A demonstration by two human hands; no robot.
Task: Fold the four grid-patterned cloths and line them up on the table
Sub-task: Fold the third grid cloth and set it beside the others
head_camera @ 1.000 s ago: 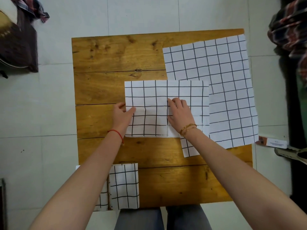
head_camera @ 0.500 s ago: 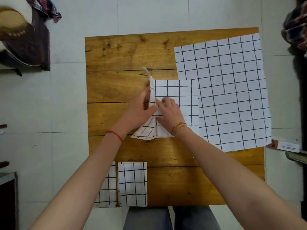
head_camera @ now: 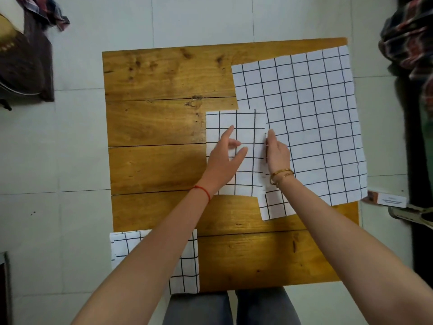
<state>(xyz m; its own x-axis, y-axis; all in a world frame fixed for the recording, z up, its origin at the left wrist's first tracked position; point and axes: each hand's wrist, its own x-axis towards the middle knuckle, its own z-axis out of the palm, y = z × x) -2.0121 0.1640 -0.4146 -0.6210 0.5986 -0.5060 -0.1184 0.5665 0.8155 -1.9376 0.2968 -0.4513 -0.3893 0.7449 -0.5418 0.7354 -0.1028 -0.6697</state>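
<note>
While two folded cloths [head_camera: 187, 266] lie side by side at the table's [head_camera: 152, 127] near left corner, a third folded cloth [head_camera: 234, 123] lies mid-table, long axis running away, under the left hand [head_camera: 225, 158], fingers spread loose; the right hand [head_camera: 277, 153] pinches its right edge. One unfolded cloth [head_camera: 316, 113] lies far right.

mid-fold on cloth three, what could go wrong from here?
1. The folded cloth lies over the edge of the open cloth; sliding it away could drag and rumple that one.
2. The left hand is spread and seems barely to touch, while the right hand works the right edge; the fold could spring open or go askew.
3. The finished cloths sit at the table's near edge under the left forearm; a pull back could knock them off.
</note>
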